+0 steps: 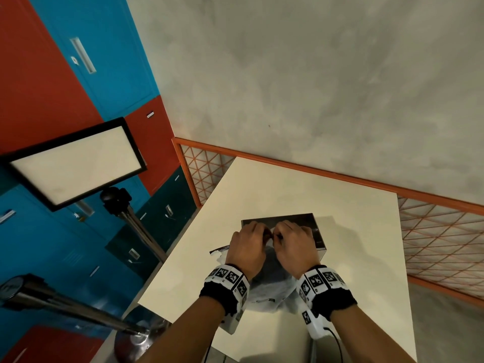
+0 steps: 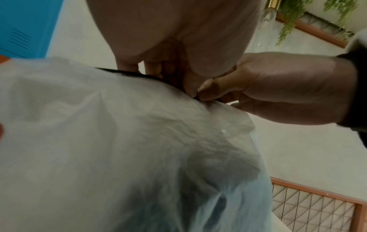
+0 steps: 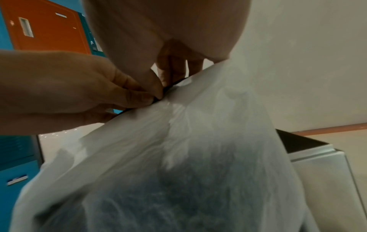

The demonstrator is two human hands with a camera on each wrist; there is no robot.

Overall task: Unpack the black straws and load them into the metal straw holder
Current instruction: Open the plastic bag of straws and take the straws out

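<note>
A translucent white plastic bag (image 1: 272, 289) (image 2: 119, 141) (image 3: 198, 157) with a dark mass of black straws showing through it stands on the table close in front of me. My left hand (image 1: 264, 233) (image 2: 189, 87) (image 3: 145, 98) and right hand (image 1: 279, 233) (image 2: 207, 91) (image 3: 158, 87) meet at its top. Each pinches the bag's black-lined upper edge between thumb and fingers, fingertips almost touching. Behind the hands, on their right, stands the boxy metal straw holder (image 1: 318, 231) (image 3: 317, 164). Its dark inside is partly hidden by my hands.
A torn black-and-white strip of packaging (image 1: 219, 249) lies on the cream table (image 1: 262, 192) left of my left hand. An orange mesh railing (image 1: 432, 231) runs behind and right of the table. A light panel on a stand (image 1: 76, 163) and coloured lockers are at the left.
</note>
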